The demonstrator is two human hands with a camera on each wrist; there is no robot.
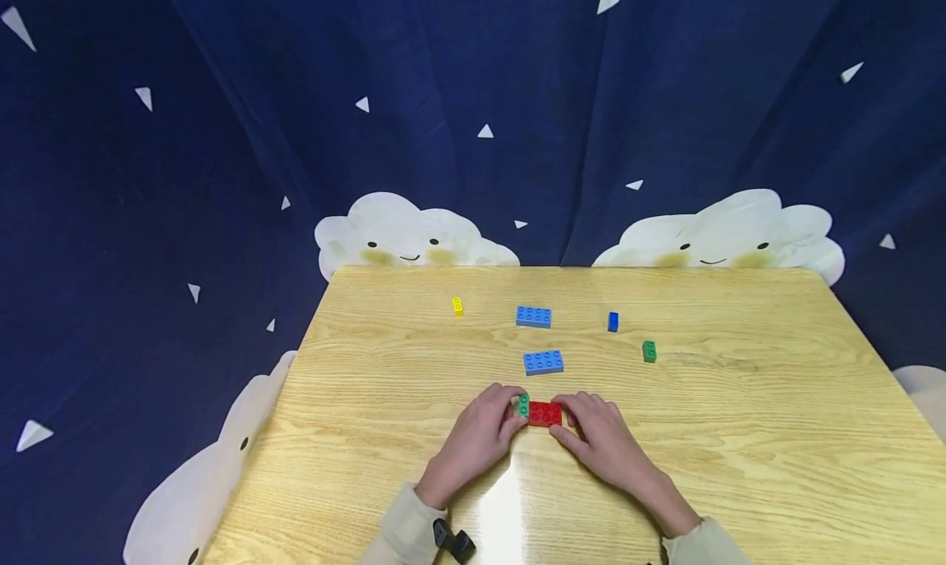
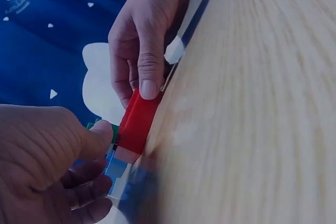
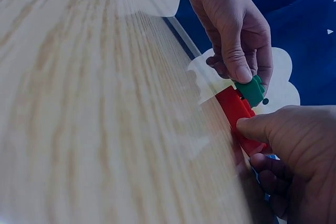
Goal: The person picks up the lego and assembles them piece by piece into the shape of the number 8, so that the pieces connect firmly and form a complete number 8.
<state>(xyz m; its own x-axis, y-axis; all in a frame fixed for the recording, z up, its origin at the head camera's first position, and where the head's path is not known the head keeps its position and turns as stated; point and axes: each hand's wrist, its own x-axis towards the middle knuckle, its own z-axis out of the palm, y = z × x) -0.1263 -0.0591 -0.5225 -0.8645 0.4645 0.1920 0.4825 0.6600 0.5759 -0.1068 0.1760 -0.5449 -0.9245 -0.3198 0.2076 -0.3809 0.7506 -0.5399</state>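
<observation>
My left hand point(image 1: 479, 434) pinches a small green brick point(image 1: 523, 406) between thumb and forefinger. This brick has two studs and sits at the left end of a red brick point(image 1: 545, 414), over its studded side. At the other end, my right hand point(image 1: 602, 438) grips the red brick between thumb and fingers. The right wrist view shows the green brick point(image 3: 250, 91) right at the red brick's far end, the left thumb pressed against it. From the left wrist, the red brick point(image 2: 138, 121) appears close over the tabletop, with part of the green brick hidden behind the left thumb.
Beyond the hands, two blue eight-stud bricks point(image 1: 543, 362) lie on the wooden table point(image 1: 355, 434). A yellow brick point(image 1: 457, 306) is at the back left. Toward the right are a small dark blue brick point(image 1: 613, 322) and a darker green brick point(image 1: 649, 351). A dark blue curtain point(image 1: 443, 72) hangs behind.
</observation>
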